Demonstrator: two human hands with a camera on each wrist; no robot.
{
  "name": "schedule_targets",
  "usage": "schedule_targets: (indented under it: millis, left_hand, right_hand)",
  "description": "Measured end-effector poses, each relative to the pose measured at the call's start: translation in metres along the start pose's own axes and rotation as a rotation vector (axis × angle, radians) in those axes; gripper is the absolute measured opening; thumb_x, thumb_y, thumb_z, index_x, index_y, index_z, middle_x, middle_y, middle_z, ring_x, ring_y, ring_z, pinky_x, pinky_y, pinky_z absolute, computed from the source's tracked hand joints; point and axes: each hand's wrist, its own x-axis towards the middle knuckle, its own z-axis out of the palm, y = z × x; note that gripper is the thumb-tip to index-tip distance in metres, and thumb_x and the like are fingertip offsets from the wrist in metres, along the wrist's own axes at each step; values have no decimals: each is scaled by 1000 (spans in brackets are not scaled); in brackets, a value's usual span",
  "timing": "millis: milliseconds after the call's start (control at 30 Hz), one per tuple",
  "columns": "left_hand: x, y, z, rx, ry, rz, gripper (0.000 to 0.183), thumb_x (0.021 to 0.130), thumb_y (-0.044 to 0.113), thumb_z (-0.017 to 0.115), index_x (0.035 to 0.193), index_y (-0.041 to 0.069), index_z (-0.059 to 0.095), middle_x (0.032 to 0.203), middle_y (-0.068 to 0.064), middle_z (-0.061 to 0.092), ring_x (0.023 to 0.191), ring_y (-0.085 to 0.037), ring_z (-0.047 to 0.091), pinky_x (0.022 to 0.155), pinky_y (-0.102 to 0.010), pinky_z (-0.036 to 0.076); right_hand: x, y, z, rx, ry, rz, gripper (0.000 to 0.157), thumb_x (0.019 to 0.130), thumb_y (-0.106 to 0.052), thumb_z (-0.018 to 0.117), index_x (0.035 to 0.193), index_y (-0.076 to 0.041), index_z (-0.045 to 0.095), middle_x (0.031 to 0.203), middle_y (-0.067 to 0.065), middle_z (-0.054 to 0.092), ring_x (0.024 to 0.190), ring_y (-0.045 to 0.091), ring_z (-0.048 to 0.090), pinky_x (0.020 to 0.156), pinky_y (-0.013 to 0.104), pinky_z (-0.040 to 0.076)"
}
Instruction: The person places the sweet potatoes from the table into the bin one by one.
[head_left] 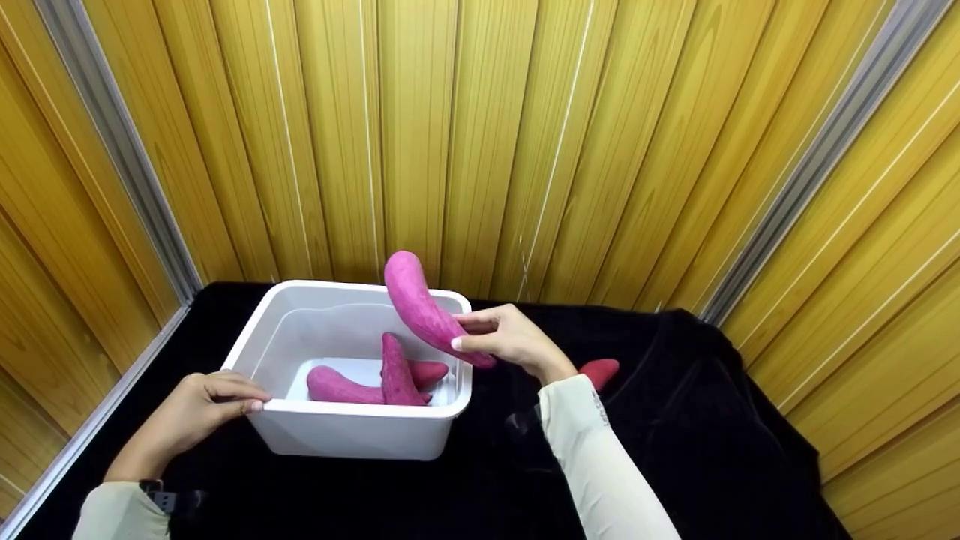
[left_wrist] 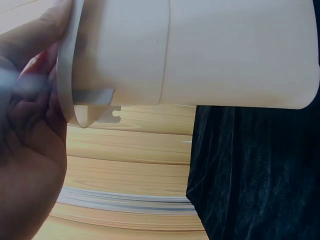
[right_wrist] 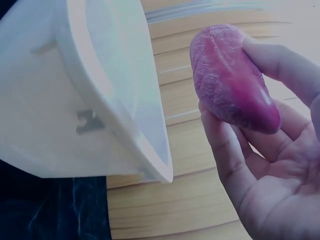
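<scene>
A white plastic bin (head_left: 352, 431) stands on the black cloth. At its near left corner my left hand (head_left: 199, 405) grips the rim, thumb on top; the left wrist view shows the fingers tucked beneath the rim (left_wrist: 67, 65). My right hand (head_left: 510, 341) pinches a long, curved pink sweet potato (head_left: 420, 304) between thumb and fingers, holding it up over the bin's right edge. In the right wrist view this sweet potato (right_wrist: 230, 80) has rough skin and a tapered end. Inside the bin lie a pink sweet potato (head_left: 337, 386), a darker one (head_left: 397, 375) across it, and a redder one (head_left: 429, 373).
Another red sweet potato (head_left: 600, 371) lies on the black cloth (head_left: 697, 427), partly hidden behind my right wrist. Yellow wood-patterned panels (head_left: 487, 150) stand close behind the bin and along both sides, with grey metal strips (head_left: 120, 135) at the corners.
</scene>
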Motion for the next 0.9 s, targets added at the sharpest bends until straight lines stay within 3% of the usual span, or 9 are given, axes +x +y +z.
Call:
schedule_targets:
  millis: [467, 900]
  left_hand:
    - [0, 0, 1, -22, -8, 8, 16, 71, -4, 78, 80, 10, 78, 83, 13, 72, 85, 11, 56, 77, -2, 41]
    - [1, -1, 2, 21, -5, 27, 20, 70, -3, 79, 81, 14, 79, 84, 16, 71, 87, 12, 54, 80, -1, 38]
  right_hand:
    - [15, -14, 20, -45, -69, -17, 43, 80, -17, 78, 121, -11, 67, 116, 7, 70, 101, 12, 67, 86, 26, 54]
    - [21, -19, 28, -70, -97, -31, 42, 81, -17, 77, 121, -9, 67, 114, 9, 70, 102, 14, 67, 90, 27, 53]
